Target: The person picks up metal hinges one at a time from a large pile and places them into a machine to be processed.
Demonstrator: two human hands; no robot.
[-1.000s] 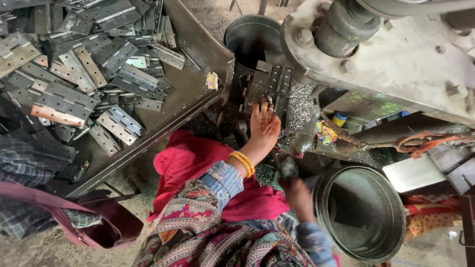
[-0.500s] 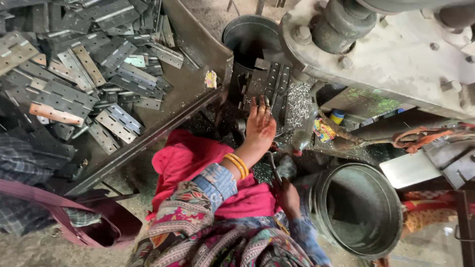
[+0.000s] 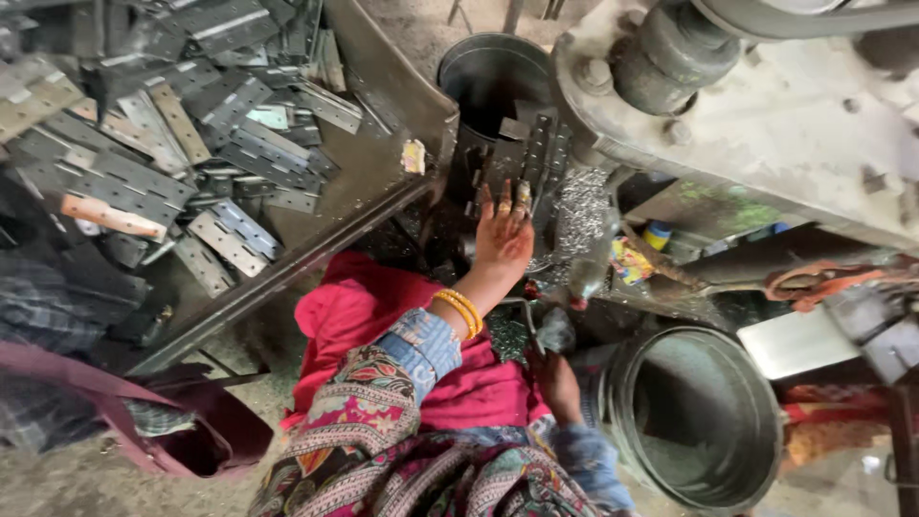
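My left hand (image 3: 503, 237) reaches forward, its fingers laid flat on a stack of dark perforated hinge plates (image 3: 532, 144) standing in the machine's work area. Yellow bangles ring that wrist, and a patterned sleeve covers the forearm. My right hand (image 3: 555, 381) is low, beside the rim of a round metal bucket (image 3: 622, 383). Its fingers curl near a grey piece (image 3: 553, 330), but the grip is hidden. A pink cloth (image 3: 364, 316) lies over my lap.
A sloped steel tray (image 3: 373, 182) at the left holds several loose hinge plates (image 3: 144, 177). A second metal bucket (image 3: 483, 62) stands behind the stack. The heavy machine body (image 3: 766, 115) overhangs the right. Metal shavings (image 3: 582, 206) lie beside my left hand. A maroon bag (image 3: 206, 436) sits at lower left.
My left hand has slid a little farther forward onto the hinge plates. My right hand has stayed low by the bucket.
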